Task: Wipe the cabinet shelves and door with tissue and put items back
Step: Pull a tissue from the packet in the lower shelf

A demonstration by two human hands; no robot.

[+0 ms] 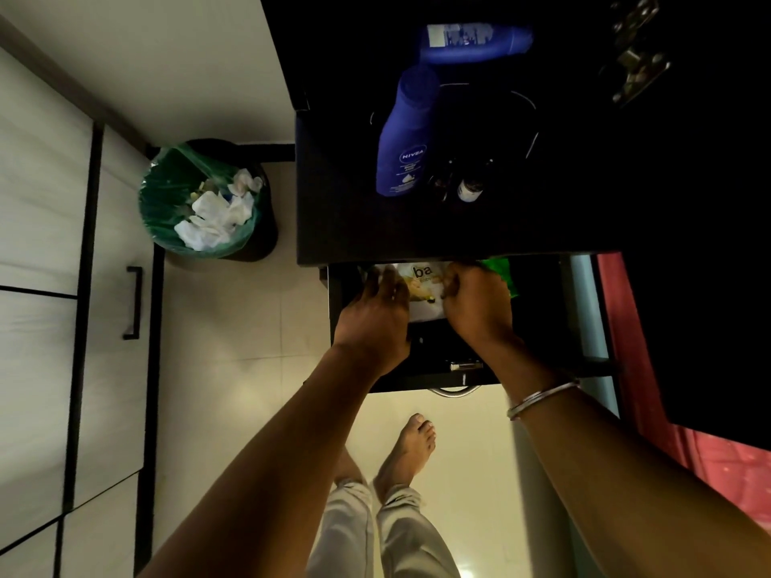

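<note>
Hands: left hand (377, 314) and right hand (475, 304) are both reaching into the open drawer (542, 327), and each one is pinching an edge of the white packet (423, 292).
Grip: fingers are curling over the packet from its two sides; the thumbs are hidden, so I cannot tell how firm the hold is.
Packet: it is lying inside the drawer, close to the drawer's back part, with a green packet (502, 273) just beside it under the right hand.
Cabinet top: a blue lotion bottle (402, 135) is lying above the drawer, a second blue bottle (475, 41) is lying further behind it, and small dark bottles (469, 187) are standing near the first one.
Bin: a bin with a green liner (204, 202) is standing on the floor left of the drawer, holding crumpled white tissues (217, 214).
Step, as I judge: an item is being put back, or arranged, in the drawer.
Advice: keeping both hands low and setting the packet flat against the drawer's back is making room for the rest; pushing it too far under the cabinet top may be crumpling it.
</note>
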